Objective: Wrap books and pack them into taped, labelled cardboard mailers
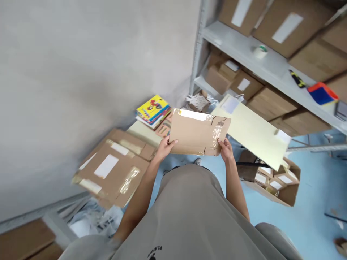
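Note:
A flat piece of brown cardboard [193,135], taped and marked with dark lines, is held up in front of my body by both hands. My left hand [166,147] grips its lower left corner, with the thumb on the near face. At the lower right edge, my right hand [225,148] pinches it over clear tape. Just behind its left end lies a stack of colourful books [153,110]. To the left, flattened cardboard boxes [108,169] with white labels and tape are piled up. Most of my fingers are hidden behind the cardboard.
A metal shelf [241,41] with several boxes, a tape roll [260,51] and a yellow-black cutter [297,78] runs along the right. A pale table [255,126] stands below it. On the blue floor sits an open carton [288,195] holding small boxes. Plastic scraps [97,218] lie lower left.

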Action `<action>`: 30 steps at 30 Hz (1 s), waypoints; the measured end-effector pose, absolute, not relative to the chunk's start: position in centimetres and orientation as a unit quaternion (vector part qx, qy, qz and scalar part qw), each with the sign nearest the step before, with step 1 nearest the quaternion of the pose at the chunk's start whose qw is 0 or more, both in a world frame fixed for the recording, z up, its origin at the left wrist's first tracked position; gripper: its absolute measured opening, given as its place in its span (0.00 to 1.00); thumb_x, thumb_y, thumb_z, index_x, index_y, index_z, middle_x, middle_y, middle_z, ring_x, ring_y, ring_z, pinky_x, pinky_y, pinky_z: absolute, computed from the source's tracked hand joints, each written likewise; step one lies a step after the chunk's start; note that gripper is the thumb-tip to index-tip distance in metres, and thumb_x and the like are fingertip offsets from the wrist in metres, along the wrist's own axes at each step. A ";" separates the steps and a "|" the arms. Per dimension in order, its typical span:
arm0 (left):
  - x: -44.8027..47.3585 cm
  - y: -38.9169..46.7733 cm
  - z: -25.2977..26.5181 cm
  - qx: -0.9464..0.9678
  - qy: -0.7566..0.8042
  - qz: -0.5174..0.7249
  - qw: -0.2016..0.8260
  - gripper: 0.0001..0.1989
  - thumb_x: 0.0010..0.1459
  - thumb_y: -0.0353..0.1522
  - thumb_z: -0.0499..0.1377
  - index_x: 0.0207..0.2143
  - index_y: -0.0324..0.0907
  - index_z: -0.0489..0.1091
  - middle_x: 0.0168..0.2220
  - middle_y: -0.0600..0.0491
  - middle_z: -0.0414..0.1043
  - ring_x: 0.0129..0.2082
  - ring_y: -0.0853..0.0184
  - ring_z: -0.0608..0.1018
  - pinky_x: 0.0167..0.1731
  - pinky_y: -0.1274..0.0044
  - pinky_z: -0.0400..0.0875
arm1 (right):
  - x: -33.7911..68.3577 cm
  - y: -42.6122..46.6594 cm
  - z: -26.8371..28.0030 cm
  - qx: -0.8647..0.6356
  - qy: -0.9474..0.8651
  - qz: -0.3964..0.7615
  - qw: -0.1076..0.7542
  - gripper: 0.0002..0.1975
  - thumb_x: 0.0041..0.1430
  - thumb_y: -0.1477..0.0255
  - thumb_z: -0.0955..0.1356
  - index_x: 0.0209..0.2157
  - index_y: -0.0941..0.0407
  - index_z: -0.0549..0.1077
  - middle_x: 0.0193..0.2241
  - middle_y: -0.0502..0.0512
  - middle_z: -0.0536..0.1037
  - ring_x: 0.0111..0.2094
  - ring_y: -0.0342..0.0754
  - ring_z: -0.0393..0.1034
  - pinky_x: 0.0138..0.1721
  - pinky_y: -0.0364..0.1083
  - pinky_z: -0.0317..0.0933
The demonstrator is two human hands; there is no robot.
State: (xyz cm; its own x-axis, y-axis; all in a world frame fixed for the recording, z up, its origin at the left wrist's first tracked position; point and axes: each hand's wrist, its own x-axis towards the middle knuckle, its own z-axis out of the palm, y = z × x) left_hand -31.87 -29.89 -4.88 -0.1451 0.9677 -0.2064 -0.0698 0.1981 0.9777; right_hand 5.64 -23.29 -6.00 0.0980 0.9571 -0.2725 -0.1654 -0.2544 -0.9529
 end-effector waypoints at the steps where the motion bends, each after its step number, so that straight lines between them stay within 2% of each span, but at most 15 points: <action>1: -29.5 -28.3 -5.1 0.402 0.561 0.488 0.535 0.35 0.56 0.55 0.77 0.56 0.42 0.81 0.56 0.41 0.89 0.60 0.46 0.87 0.64 0.58 0.81 | 8.3 -23.1 -6.0 -0.559 -0.345 0.559 0.506 0.31 0.46 0.44 0.87 0.41 0.46 0.78 0.41 0.51 0.91 0.43 0.56 0.85 0.50 0.55 0.78; 8: -13.0 -17.8 -6.6 0.484 0.542 0.417 0.546 0.33 0.58 0.58 0.74 0.53 0.46 0.76 0.57 0.39 0.87 0.63 0.44 0.86 0.67 0.53 0.80 | 23.9 -22.9 -5.6 -0.592 -0.295 0.485 0.572 0.31 0.50 0.43 0.86 0.44 0.47 0.79 0.40 0.50 0.90 0.45 0.56 0.84 0.53 0.53 0.77; 14: -4.5 -9.9 -6.2 0.516 0.513 0.409 0.550 0.33 0.61 0.54 0.74 0.59 0.46 0.71 0.63 0.39 0.84 0.65 0.48 0.85 0.69 0.58 0.79 | 29.9 -22.7 -6.0 -0.626 -0.250 0.435 0.597 0.31 0.52 0.41 0.85 0.43 0.48 0.79 0.41 0.51 0.89 0.46 0.56 0.82 0.54 0.53 0.76; 19: -0.4 -3.6 -7.7 0.531 0.511 0.369 0.566 0.29 0.56 0.50 0.75 0.52 0.46 0.71 0.54 0.43 0.86 0.61 0.49 0.86 0.64 0.60 0.81 | 33.2 -20.4 -6.3 -0.655 -0.269 0.402 0.581 0.29 0.57 0.40 0.83 0.43 0.47 0.80 0.42 0.52 0.87 0.49 0.57 0.80 0.59 0.54 0.76; 25: 5.7 3.1 -9.3 0.532 0.504 0.317 0.602 0.24 0.58 0.47 0.73 0.50 0.46 0.76 0.54 0.42 0.87 0.64 0.47 0.85 0.70 0.56 0.78 | 36.9 -16.7 -6.2 -0.730 -0.256 0.349 0.530 0.27 0.59 0.44 0.81 0.49 0.47 0.80 0.54 0.58 0.87 0.61 0.61 0.78 0.72 0.61 0.69; 28: 8.3 5.9 -9.5 0.537 0.482 0.305 0.621 0.22 0.60 0.46 0.73 0.51 0.46 0.77 0.54 0.43 0.87 0.66 0.47 0.84 0.73 0.55 0.76 | 38.4 -14.7 -6.5 -0.735 -0.246 0.355 0.522 0.29 0.61 0.46 0.80 0.56 0.45 0.78 0.60 0.59 0.84 0.66 0.60 0.76 0.74 0.62 0.69; 30: 9.3 7.5 -9.6 0.546 0.451 0.308 0.635 0.24 0.60 0.45 0.73 0.54 0.45 0.78 0.58 0.41 0.86 0.68 0.47 0.83 0.76 0.55 0.73 | 39.3 -13.4 -6.9 -0.734 -0.243 0.357 0.523 0.33 0.61 0.46 0.80 0.62 0.45 0.76 0.63 0.60 0.82 0.68 0.60 0.75 0.74 0.61 0.70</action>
State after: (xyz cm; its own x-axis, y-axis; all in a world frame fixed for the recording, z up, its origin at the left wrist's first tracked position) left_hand 9.33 7.54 -9.63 0.4026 0.8843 -0.2363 0.1025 0.2130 0.9717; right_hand 39.34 -13.38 -6.92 0.6265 0.7309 -0.2706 -0.0173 -0.3341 -0.9424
